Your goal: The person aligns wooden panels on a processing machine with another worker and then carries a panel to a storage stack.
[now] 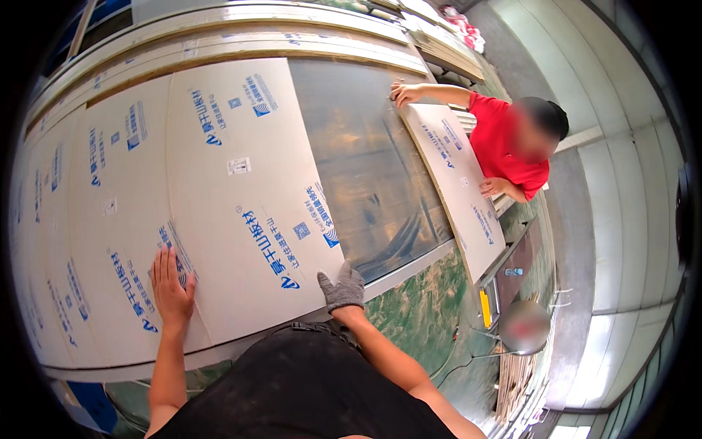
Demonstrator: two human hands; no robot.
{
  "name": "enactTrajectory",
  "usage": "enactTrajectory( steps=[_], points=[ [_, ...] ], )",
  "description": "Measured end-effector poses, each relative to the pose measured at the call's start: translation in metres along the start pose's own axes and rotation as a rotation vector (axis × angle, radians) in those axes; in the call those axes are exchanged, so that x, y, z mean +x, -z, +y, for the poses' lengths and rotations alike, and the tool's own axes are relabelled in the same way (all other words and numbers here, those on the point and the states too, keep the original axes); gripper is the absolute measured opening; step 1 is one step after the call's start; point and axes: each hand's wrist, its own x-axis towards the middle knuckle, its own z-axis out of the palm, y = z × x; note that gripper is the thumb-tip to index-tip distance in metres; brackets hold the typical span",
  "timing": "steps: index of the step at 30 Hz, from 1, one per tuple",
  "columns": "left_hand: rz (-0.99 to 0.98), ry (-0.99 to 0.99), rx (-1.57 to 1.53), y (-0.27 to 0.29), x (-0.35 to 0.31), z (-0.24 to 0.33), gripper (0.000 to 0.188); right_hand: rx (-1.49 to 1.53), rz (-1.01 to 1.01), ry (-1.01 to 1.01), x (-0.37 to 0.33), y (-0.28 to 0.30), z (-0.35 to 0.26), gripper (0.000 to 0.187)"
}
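Observation:
Wide pale boards with blue printing lie side by side across a long table. My bare left hand [172, 287] rests flat on one printed board [110, 241], close to a seam, with its fingers stretched out. At the near right corner of the adjoining board [241, 190], my right hand [341, 288] wears a grey knitted glove. Its thumb is spread away from the fingers and it touches the board's edge; whether any fingertips go under the edge is hard to see. Right of that board, a dark smooth table surface [373, 168] shows, with dusty smears.
Across the dark surface, a co-worker in a red shirt [504, 139] has both hands at another printed board [457, 183], which is tilted. A round stool [524, 327] stands at right on the dusty green floor [417, 307]. Long panels [241, 44] lie along the far side.

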Motion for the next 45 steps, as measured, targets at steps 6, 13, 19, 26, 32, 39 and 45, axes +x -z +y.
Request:
enactTrajectory(
  steps=[6,13,19,26,32,39,45],
  points=[
    [0.017,-0.002,-0.059,-0.011,0.003,0.003,0.069,-0.04,-0.108,-0.167,0.031,0.011,0.014,0.071],
    [0.079,0.018,-0.119,-0.021,-0.002,-0.008,0.068,-0.055,-0.168,-0.032,0.06,-0.029,0.054,0.06],
    [0.148,-0.013,-0.199,-0.025,-0.004,-0.023,0.061,-0.091,-0.269,0.144,0.063,-0.012,0.04,0.045],
    [0.279,0.135,-0.97,-0.044,-0.007,-0.04,0.055,0.033,-0.246,0.345,0.077,0.003,0.048,0.045],
    [0.279,0.196,-1.237,-0.013,0.009,-0.017,0.055,0.16,-0.404,0.349,0.073,0.039,0.039,0.052],
    [0.056,0.494,-1.566,-0.015,0.034,-0.022,0.056,0.195,-0.44,0.386,0.073,0.074,0.057,0.048],
    [-0.367,0.756,-1.898,0.012,0.066,0.061,0.06,0.585,-0.521,0.183,0.072,0.12,0.072,0.08]
  ],
)
